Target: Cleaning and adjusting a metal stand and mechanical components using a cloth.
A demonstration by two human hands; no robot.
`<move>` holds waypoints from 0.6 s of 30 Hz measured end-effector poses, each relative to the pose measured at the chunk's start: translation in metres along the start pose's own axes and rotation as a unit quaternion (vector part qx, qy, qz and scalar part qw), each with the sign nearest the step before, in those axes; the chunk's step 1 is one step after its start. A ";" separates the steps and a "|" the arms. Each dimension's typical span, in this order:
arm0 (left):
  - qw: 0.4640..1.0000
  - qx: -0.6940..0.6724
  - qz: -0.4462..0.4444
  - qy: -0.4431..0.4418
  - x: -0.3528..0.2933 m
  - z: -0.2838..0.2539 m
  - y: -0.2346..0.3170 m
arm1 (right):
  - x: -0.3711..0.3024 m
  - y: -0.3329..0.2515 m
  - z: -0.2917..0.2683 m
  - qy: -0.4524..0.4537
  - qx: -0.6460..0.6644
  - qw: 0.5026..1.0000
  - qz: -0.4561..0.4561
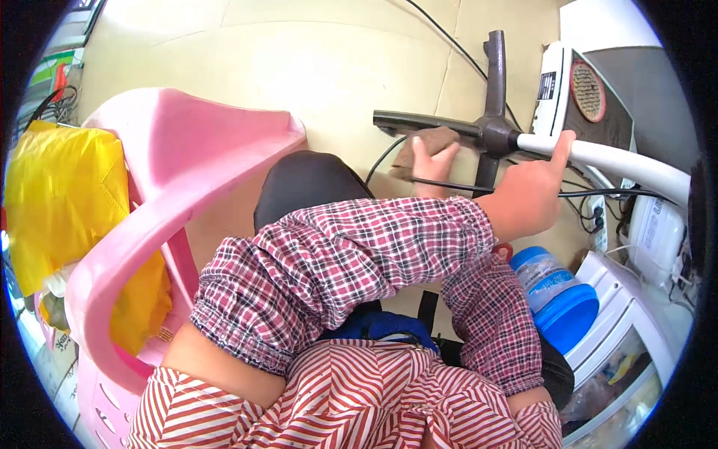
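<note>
A stand with a dark legged base (496, 138) and a white pole (609, 159) lies tipped over ahead of me on the right. My left hand (527, 193) reaches across to the right and grips the pole near the base hub, one finger lying over it. Passing beneath my left arm, my right hand (434, 166) presses a brown cloth (426, 144) against the left-pointing leg of the base. Part of that hand's wrist and forearm is hidden by the left sleeve. A black cord (456, 186) runs across in front of my right wrist.
At my left stands a pink plastic chair (172, 217) with a yellow bag (67, 194) beside it. A blue-lidded tub (565, 307) and a white drawer unit (621, 314) are close on the right. Behind the pole are a dark-topped appliance (598, 112) and a power strip (597, 223).
</note>
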State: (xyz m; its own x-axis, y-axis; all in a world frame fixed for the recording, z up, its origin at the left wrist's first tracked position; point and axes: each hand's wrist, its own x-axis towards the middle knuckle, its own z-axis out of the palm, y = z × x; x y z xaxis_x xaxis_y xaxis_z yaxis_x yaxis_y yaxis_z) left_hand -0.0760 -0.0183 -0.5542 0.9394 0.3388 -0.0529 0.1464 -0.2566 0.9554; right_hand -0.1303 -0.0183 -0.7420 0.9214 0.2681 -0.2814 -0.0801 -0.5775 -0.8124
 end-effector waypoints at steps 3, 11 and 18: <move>1.000 0.009 -0.025 -0.012 -0.001 -0.005 -0.003 | -0.020 -0.021 0.028 -0.085 0.076 0.992 -0.046; 0.999 0.040 -0.015 0.030 -0.006 -0.005 -0.016 | -0.007 -0.026 0.025 -0.171 0.266 0.942 0.110; 0.998 0.052 0.008 0.028 -0.006 -0.018 -0.001 | 0.032 0.022 -0.071 -0.063 0.126 0.990 -0.026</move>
State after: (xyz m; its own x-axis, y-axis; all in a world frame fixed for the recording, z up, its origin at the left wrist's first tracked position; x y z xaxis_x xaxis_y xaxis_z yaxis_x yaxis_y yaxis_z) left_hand -0.0874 -0.0041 -0.5496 0.9231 0.3841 -0.0189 0.1658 -0.3531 0.9208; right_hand -0.0762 -0.0771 -0.7329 0.8733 0.3953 -0.2848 -0.1415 -0.3536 -0.9246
